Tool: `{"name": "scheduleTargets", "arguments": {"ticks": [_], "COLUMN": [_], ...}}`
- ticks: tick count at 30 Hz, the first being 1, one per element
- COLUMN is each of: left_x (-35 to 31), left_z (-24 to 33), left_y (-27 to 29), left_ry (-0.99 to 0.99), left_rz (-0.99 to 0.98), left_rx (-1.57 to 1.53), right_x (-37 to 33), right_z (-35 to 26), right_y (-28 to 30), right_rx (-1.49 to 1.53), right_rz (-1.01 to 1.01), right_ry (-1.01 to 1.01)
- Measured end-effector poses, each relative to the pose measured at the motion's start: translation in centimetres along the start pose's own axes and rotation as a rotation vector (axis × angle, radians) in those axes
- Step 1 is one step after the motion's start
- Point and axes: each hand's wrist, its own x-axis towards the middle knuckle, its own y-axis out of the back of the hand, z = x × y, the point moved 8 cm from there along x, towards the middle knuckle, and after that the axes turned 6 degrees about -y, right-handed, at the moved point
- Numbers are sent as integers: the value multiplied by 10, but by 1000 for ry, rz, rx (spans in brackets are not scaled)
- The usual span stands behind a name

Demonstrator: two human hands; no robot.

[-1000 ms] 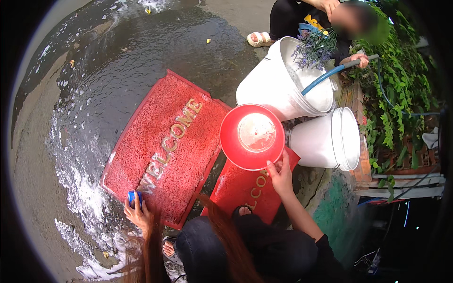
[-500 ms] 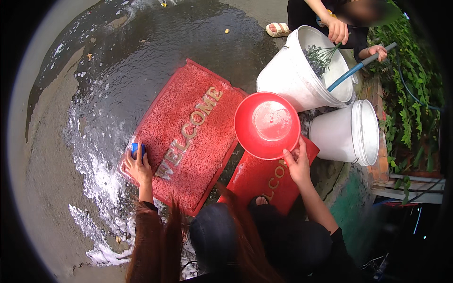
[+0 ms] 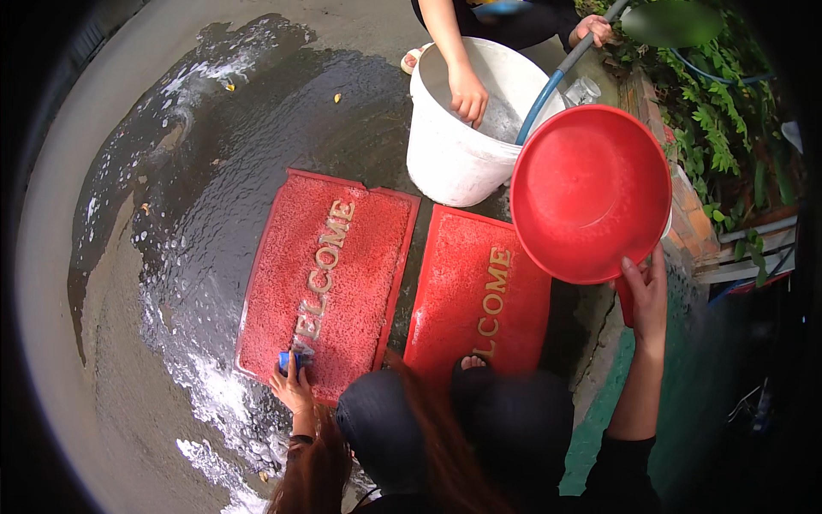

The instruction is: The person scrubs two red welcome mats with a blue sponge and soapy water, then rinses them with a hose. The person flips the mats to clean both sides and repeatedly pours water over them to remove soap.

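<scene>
My left hand (image 3: 293, 390) is closed around a small blue scrub brush (image 3: 289, 361), pressed on the near edge of a wet red doormat (image 3: 351, 291) with raised gold lettering. Held up at the right is a red plastic dipper (image 3: 591, 193), its handle gripped by my right hand (image 3: 644, 295). Its bowl faces me, and only a wet sheen shows inside. Below and left of the dipper lies a second red doormat (image 3: 458, 300), with my bare toes (image 3: 473, 362) at its near end.
A co-worker's hand (image 3: 468, 94) reaches into a large white bucket (image 3: 458, 167); their other hand (image 3: 592, 31) holds a blue-grey hose or pipe (image 3: 548, 90). Foam (image 3: 214, 394) covers wet concrete at left. Plants (image 3: 711, 128) and a brick edge (image 3: 685, 218) border the right.
The dipper has moved right, now hiding most of the smaller white bucket. My left hand has slid rightward along the mat's near edge. The co-worker's hand has lowered into the large bucket.
</scene>
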Motion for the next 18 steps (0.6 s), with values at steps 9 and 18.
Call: {"name": "scheduleTargets", "arguments": {"ticks": [9,18], "left_x": [33,39], "left_z": [-3,-37], "left_y": [-3,76], "left_ry": [-129,28], "left_rz": [-215,-133], "left_rx": [-34,-82], "right_x": [186,296], "right_z": [40,236], "right_y": [226,128], "right_rx": [-1398,-1783], "right_rz": [495,-272], "right_ry": [26,-360]}}
